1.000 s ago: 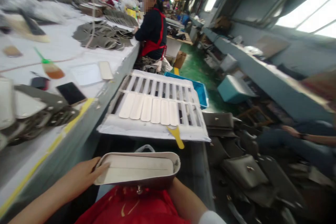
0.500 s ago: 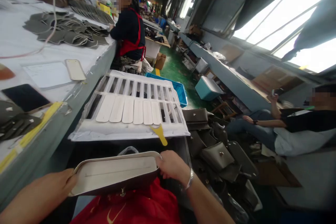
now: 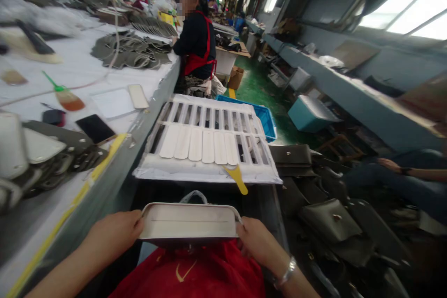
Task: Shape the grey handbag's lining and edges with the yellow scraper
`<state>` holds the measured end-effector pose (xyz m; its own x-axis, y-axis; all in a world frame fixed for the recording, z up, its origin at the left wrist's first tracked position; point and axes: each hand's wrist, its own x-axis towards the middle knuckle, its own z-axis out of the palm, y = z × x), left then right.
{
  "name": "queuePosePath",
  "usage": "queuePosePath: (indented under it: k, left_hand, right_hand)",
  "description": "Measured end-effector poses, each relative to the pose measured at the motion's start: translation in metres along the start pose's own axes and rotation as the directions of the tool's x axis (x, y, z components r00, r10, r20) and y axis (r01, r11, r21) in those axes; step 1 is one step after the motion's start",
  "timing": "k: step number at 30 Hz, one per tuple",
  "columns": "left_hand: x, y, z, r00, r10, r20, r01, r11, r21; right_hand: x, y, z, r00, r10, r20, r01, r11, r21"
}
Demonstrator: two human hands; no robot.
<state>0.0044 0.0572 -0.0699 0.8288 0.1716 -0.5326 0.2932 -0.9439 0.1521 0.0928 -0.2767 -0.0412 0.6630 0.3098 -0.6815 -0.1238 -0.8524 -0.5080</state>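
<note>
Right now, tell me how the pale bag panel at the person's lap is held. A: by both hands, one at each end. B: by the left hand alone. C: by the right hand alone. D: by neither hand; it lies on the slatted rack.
A: the left hand grips the left end of the bag panel and the right hand grips its right end, short of the slatted rack.

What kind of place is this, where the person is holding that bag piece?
Probably a handbag factory. Both hands, left hand and right hand, hold a pale bag panel. Grey cut pieces lie on a long worktable, finished dark bags are piled nearby, and an aproned worker stands alongside.
</note>
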Motion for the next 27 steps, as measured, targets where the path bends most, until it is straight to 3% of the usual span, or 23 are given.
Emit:
queuePosePath:
  k: [3, 6, 8, 11, 13, 18, 23, 27]
  left_hand:
    - [-0.003, 0.011, -0.012, 1.000, -0.005, -0.026, 0.004, 1.000, -0.021]
    - [-0.003, 0.006, -0.011, 0.999, -0.006, -0.045, 0.001, 0.994, -0.107]
    - [-0.004, -0.001, -0.006, 1.000, -0.009, -0.003, 0.008, 0.972, -0.237]
    - [-0.008, -0.008, 0.000, 0.987, -0.024, 0.157, 0.117, 0.778, -0.617]
    - [-0.011, -0.009, 0.002, 0.979, -0.026, 0.201, 0.164, 0.683, -0.711]
    - [-0.013, -0.002, -0.002, 0.999, 0.049, 0.002, -0.046, 0.949, -0.313]
    - [-0.009, -0.002, -0.006, 0.996, 0.091, 0.002, -0.088, 0.966, -0.243]
    - [-0.003, -0.004, -0.011, 0.995, 0.098, 0.017, -0.094, 0.980, -0.174]
  right_hand:
    - [0.006, 0.009, 0.008, 0.999, -0.040, 0.030, 0.039, 0.998, 0.056]
    - [0.011, 0.014, 0.011, 0.997, -0.074, 0.020, 0.074, 0.997, 0.021]
    - [0.012, 0.014, 0.008, 0.998, -0.069, -0.003, 0.069, 0.998, -0.007]
    - [0.012, 0.009, 0.001, 0.994, -0.090, -0.061, 0.083, 0.990, -0.115]
    - [0.013, 0.005, -0.002, 0.991, -0.107, -0.078, 0.088, 0.973, -0.215]
    - [0.012, -0.001, -0.001, 0.984, -0.167, -0.059, 0.130, 0.908, -0.397]
    - [0.008, -0.002, 0.002, 0.957, -0.289, 0.010, 0.238, 0.766, -0.597]
    - [0.007, -0.003, 0.003, 0.970, -0.244, -0.002, 0.198, 0.793, -0.576]
